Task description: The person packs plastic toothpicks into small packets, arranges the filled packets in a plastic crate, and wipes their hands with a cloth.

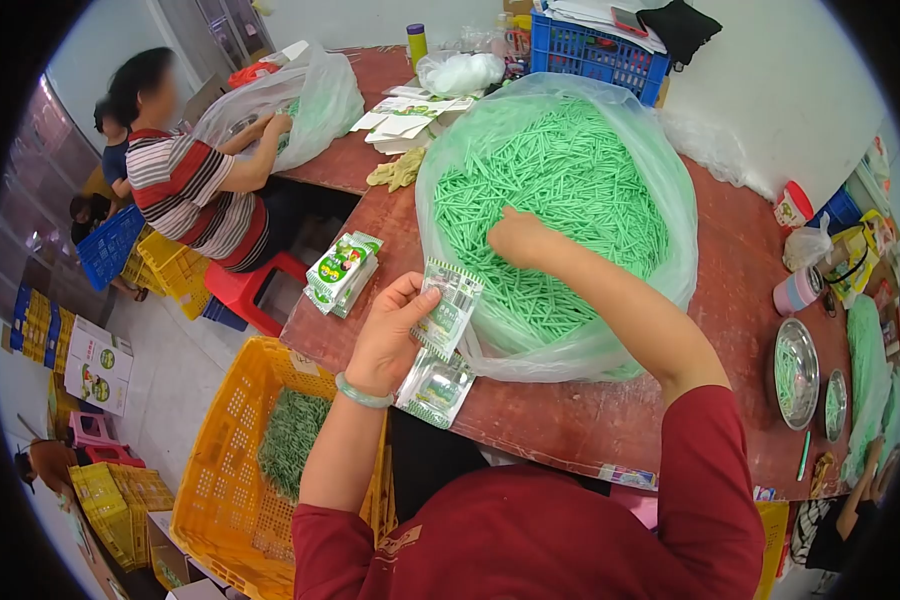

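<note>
Printed green-and-silver plastic packet [448, 312] is pinched between the thumb and fingers of my left hand [391, 330]. Below it, more packets [436, 388] of the same kind lie at the table edge. My right hand [522, 240] rests on a heap of thin, twisted green sticks [570, 165], its fingers curled down; whatever they grip is hidden. A large translucent plastic bag [678, 240], rolled open, surrounds the heap. Left of my left hand sits a small stack of green-and-white packets [340, 270].
A yellow crate [215, 440] with filled packets stands lower left. Steel bowls [796, 375] with sticks sit at right. At the back are a blue crate [595, 55], flattened cartons [410, 118] and a glove [397, 171]. A co-worker [190, 190] handles another bag [330, 95].
</note>
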Tool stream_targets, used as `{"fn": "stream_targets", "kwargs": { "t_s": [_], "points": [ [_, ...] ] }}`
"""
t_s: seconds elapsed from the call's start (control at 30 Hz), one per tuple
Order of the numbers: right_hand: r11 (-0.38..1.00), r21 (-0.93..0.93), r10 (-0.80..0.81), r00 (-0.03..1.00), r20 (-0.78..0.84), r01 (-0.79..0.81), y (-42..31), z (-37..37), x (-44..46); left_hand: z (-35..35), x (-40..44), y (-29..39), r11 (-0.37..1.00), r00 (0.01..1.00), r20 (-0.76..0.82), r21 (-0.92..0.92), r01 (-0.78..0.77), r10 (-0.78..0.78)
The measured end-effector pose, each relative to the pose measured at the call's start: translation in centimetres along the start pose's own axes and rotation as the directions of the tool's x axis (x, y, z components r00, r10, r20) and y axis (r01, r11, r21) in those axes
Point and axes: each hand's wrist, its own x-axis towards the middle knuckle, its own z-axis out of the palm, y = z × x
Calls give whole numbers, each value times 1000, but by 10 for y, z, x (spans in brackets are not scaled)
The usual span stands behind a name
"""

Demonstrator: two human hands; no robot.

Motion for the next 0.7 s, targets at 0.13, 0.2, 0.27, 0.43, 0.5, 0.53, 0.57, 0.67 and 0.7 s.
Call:
{"fn": "stream_targets", "kwargs": {
  "t_s": [0.13,0.2,0.27,0.43,0.5,0.53,0.57,0.67,0.7],
  "points": [
    [994,-106,12,1000,-27,-15,-8,6,-3,-1,1,-2,1000,999,-33,11,-12,12],
    [994,-111,8,994,-106,-19,-9,6,-4,-5,0,-3,1000,999,-38,9,-19,19],
    [994,-107,-24,976,-214,1,-3,2,-12,-8,0,-3,1000,998,-50,-11,-24,23],
    [681,730,215,968,-126,-56,26,-23,-35,11,4,0,998,997,-75,-69,-1,-4],
    [147,988,323,943,-86,39,34,-25,-46,11,17,-4,997,999,-25,69,-38,40],
    [-133,985,356,933,-52,106,34,-24,-55,13,24,-7,989,998,4,137,-58,58],
    [-399,900,379,925,-14,177,34,-24,-63,18,30,-10,986,997,34,151,-67,62],
    [-666,692,372,928,-16,279,40,-18,-77,46,44,-19,974,994,80,211,-86,70],
    [-685,675,358,934,-16,274,43,-15,-79,53,48,-22,966,991,107,238,-99,75]
  ]
}}
